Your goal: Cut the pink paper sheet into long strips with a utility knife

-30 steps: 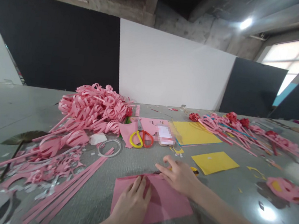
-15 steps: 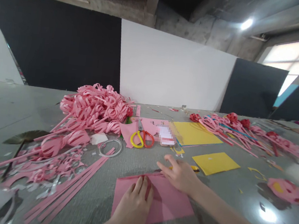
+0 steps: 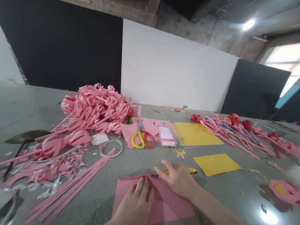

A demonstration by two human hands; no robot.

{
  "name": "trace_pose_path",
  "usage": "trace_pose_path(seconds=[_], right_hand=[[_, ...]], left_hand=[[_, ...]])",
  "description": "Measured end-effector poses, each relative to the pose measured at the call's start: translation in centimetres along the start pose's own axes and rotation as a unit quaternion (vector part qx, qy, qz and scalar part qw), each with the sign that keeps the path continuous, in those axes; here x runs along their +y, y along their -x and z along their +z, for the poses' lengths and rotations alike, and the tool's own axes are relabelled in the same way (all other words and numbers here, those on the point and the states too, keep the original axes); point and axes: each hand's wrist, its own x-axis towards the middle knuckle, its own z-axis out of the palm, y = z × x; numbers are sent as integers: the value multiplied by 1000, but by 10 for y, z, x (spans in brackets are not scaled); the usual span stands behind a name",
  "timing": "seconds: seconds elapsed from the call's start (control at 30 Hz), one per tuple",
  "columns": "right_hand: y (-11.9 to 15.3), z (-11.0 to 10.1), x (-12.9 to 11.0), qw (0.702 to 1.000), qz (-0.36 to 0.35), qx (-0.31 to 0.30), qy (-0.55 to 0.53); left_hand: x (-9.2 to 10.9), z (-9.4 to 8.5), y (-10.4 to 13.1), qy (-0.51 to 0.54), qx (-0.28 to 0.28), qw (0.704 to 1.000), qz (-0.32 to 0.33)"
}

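Apparent holding step: left hand (image 3: 135, 205), fingers extended, presses sheet (image 3: 169, 210); right hand (image 3: 180, 180) at cutter (image 3: 192, 171), grip unclear. Next move needs steady pressure.

Your pink paper sheet (image 3: 169, 210) lies flat directly before you, slightly skewed, a narrow darker band running along its far edge. Near that edge your yellow-and-black utility knife (image 3: 192, 171) shows its handle end rightward, otherwise partly hidden.

Pink sheet (image 3: 169, 208) — smooth matt paper; scissor handles (image 3: 138, 146) — glossy plastic.
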Motion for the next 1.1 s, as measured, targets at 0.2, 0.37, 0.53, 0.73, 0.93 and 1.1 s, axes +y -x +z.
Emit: trace_pose_path(seconds=[0.2, 0.37, 0.53, 0.73, 0.93, 1.1], right_hand=[[-2, 2, -1, 1000, 3, 1, -10], [-4, 1, 0, 1000, 0, -14, -4], [-5, -3, 1, 999, 6, -38, -5], [-6, -5, 2, 999, 15, -41, -33], [-7, -7, 4, 998, 18, -38, -42], [-6, -5, 6, 998, 20, -42, -46]], left_hand=[[0, 1, 0, -3, 14, 1000, -5], [1, 1, 0, -1, 20, 1000, -5], [1, 1, 0, 5, 18, 1000, -6], [1, 0, 0, -3, 23, 1000, -6], [1, -2, -1, -9, 1, 1000, -5], [0, -2, -1, -8, -9, 1000, -7]])
